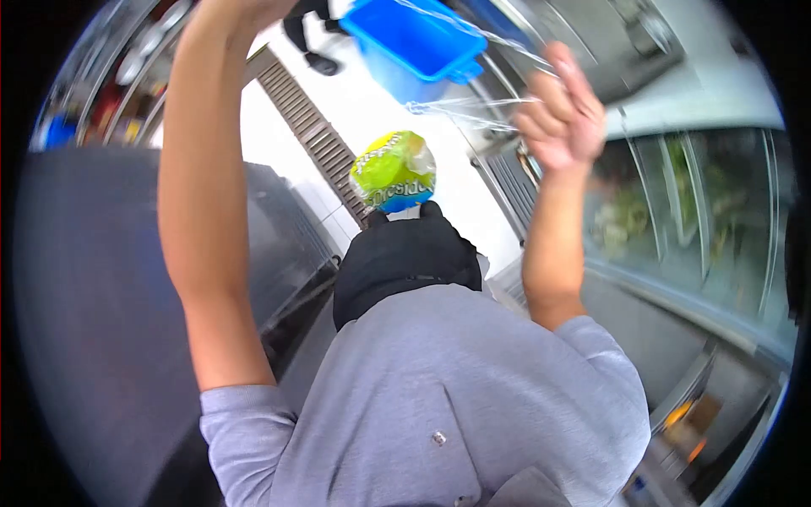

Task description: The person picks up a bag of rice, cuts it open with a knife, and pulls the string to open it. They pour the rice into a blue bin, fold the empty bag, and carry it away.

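Note:
Both my arms are raised in front of me over my grey shirt and dark trousers. My right hand [562, 110] has its fingers curled on a sheet of thin clear plastic [473, 114] that stretches leftward from it. My left forearm [198, 186] runs up to the top edge, where its hand is cut off from view. A green and yellow packet [394, 171] with blue print is in mid-air between my arms, just below the plastic. Whether it lies inside the plastic cannot be told.
A blue plastic tub [414, 42] stands on the white tiled floor beyond the packet, beside a long floor drain grate [312, 127]. A dark steel counter [101, 279] is at my left and a glass-fronted chilled display [693, 211] at my right. Another person's dark shoe [321, 61] is by the tub.

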Motion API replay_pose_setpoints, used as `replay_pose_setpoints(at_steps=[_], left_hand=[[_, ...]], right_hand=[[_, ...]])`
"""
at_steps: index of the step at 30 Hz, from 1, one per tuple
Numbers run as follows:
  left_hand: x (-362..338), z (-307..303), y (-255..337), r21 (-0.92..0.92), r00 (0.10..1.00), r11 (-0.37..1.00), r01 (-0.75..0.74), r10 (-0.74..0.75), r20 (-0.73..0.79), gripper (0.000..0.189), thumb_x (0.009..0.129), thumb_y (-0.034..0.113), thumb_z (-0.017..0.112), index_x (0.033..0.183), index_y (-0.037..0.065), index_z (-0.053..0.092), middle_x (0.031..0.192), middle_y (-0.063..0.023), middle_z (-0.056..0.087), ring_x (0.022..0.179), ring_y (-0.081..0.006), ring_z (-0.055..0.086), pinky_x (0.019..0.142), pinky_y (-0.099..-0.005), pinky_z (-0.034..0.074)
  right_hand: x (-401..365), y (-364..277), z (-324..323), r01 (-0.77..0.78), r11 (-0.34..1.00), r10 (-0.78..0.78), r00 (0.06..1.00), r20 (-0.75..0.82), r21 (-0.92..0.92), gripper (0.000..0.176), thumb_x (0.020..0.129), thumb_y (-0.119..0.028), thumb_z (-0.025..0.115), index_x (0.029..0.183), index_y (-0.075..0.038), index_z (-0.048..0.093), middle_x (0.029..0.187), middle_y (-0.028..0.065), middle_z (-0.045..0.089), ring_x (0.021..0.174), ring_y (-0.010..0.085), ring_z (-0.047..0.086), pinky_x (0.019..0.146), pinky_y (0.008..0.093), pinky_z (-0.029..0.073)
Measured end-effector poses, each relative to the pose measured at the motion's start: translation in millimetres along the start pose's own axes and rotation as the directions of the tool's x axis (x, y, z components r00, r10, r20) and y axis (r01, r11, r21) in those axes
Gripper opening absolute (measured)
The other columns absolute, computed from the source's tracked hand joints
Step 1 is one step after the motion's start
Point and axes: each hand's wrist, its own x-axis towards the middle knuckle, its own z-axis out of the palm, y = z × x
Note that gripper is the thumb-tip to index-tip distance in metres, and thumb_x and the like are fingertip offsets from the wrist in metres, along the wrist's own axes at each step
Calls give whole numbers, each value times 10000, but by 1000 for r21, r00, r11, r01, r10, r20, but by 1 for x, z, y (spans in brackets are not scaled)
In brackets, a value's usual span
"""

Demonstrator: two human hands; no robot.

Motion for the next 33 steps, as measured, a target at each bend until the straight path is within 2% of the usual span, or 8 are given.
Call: replay_pose_setpoints(at_steps=[5,11,14,16,19,23,27,33], left_hand=[[-91,58,-138,-244,664,654,717,-531,526,346,926,256,542,1059,-55,618,967,-148,673,862,-213,657,790,-313,519],[-223,161,-249,-389,331,78,918,-690,644,338,956,235,501,1200,2,494,1068,-160,611,921,-234,630,775,-346,526],[-256,176,-283,-321,191,-21,947,-766,614,388,924,256,560,1210,4,485,1027,-160,602,890,-257,620,782,-347,523],[-262,184,-284,-239,144,56,969,-919,366,357,909,239,576,1181,19,506,906,-124,615,763,-220,619,656,-311,525],[-307,161,-362,76,189,209,975,-958,214,297,899,218,572,1122,25,531,768,-81,594,613,-166,578,490,-270,471],[-325,161,-344,82,55,62,995,-995,88,222,898,179,559,1042,11,538,694,-65,568,513,-128,516,402,-231,391],[-361,170,-354,18,29,35,999,-971,236,230,910,205,543,1035,13,557,711,-52,558,535,-119,513,433,-238,408],[-374,198,-310,373,296,225,900,-944,-146,491,821,317,666,1156,-23,550,1012,-196,632,945,-286,597,855,-379,452]], right_hand=[[-191,-45,13,-45,694,-573,571,-589,-719,82,937,-148,496,985,-88,525,555,-73,270,433,27,199,397,194,153],[-399,-3,42,-966,183,-707,-2,-708,-180,226,879,-177,576,1014,2,608,772,64,611,738,186,546,719,305,448],[-534,-3,32,-768,626,-509,-269,-818,-136,256,852,-172,599,1047,-6,600,806,117,640,784,225,577,737,331,455],[-532,6,63,-499,-405,-857,498,-128,767,280,827,-168,629,1050,-1,596,792,133,658,744,305,606,676,365,461],[-510,-22,66,-916,-106,-858,281,430,387,264,801,-174,654,1001,-3,627,810,179,660,761,373,620,682,404,482],[-458,24,4,-973,209,-924,-229,-307,98,173,823,-156,586,838,2,656,881,227,644,875,339,636,784,421,505],[-392,132,-92,-978,-108,196,153,-969,-176,488,827,-194,533,1312,-190,481,1273,135,535,1243,354,439,1044,572,295],[-256,99,-146,-858,-448,54,252,-966,-249,401,728,-56,569,1127,-89,601,1064,174,602,1050,338,560,878,488,442]])
